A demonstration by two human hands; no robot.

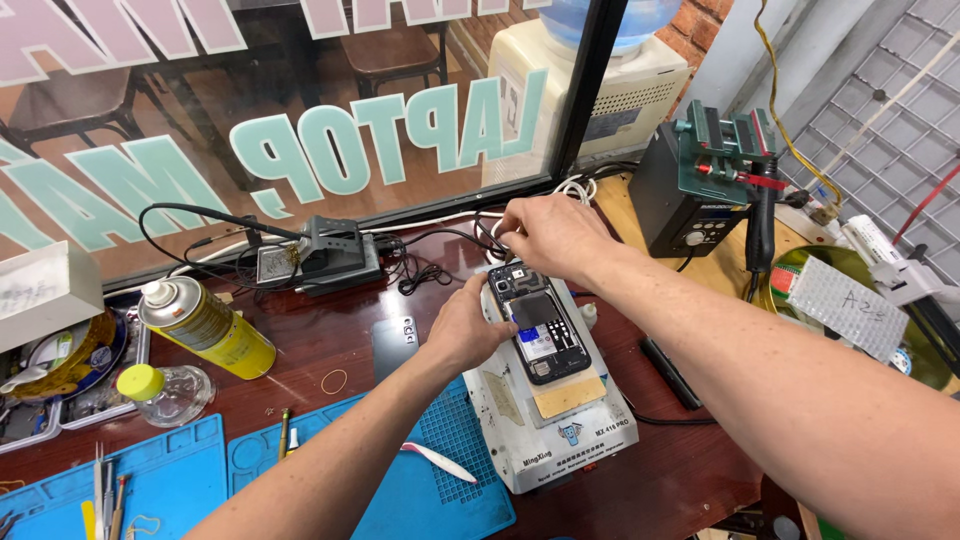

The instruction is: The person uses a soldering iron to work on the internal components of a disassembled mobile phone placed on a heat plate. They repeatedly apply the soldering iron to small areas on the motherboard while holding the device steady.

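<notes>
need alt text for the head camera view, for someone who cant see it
Two bare hands work on an opened phone lying on a white heating-plate machine: the left hand steadies its left edge while the right hand reaches to its top end. Around it on the reddish wooden bench are a yellow spray can, blue silicone mats and a dark soldering station.

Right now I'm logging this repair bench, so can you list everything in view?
phone: 1, black, back off, on the white machine
machine: 1, white, bench centre
spray can: 1, yellow, lying left
bottle: 1, clear with yellow cap, lying below the can
mats: 2, blue, front left
tweezers: several, on the left mat
back cover: 1, dark, left of the machine
station: 1, black, right rear
clamp: 1, green, on the station
left hand: 1, steadying the phone's left edge
right hand: 1, at the phone's top end
</notes>
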